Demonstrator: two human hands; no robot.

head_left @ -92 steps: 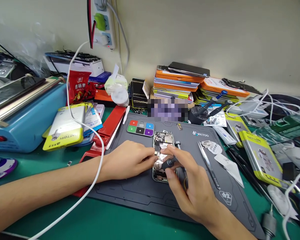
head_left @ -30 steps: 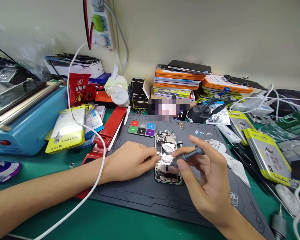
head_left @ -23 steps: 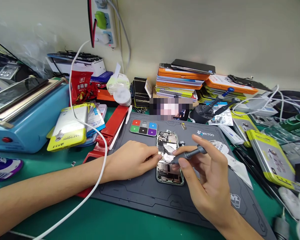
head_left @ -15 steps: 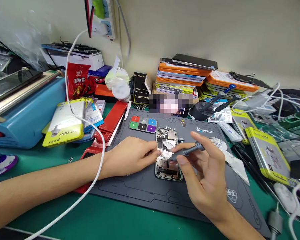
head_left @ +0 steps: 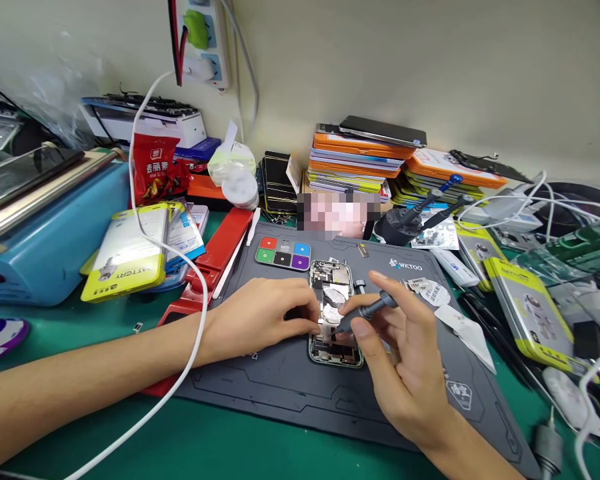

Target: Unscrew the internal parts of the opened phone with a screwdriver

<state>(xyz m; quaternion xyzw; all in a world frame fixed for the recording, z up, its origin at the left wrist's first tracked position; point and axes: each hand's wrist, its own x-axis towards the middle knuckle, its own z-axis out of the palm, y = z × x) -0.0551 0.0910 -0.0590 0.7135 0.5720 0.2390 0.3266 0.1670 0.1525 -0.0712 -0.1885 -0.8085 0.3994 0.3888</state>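
Observation:
An opened phone (head_left: 333, 279) with bare circuit parts lies on a dark grey work mat (head_left: 290, 380). My left hand (head_left: 260, 319) rests on the mat at the phone's left edge, fingertips pinched against a small part inside it. My right hand (head_left: 400, 363) grips a dark screwdriver (head_left: 365, 312) like a pen, its tip down inside the phone's middle. A small coloured screw tray (head_left: 283, 253) sits just beyond the phone.
A white cable (head_left: 180, 267) crosses my left wrist. A red tool (head_left: 215, 267) and battery packs (head_left: 125, 253) lie left, a blue machine (head_left: 50, 227) far left. Stacked orange boxes (head_left: 360, 160) stand behind. Tweezers, stickers and yellow-edged cases (head_left: 525, 307) crowd the right.
My right hand has swung the screwdriver from upright over the phone's lower part to a slanted hold, tip in the middle. My left fingertips slid slightly down the phone's left edge.

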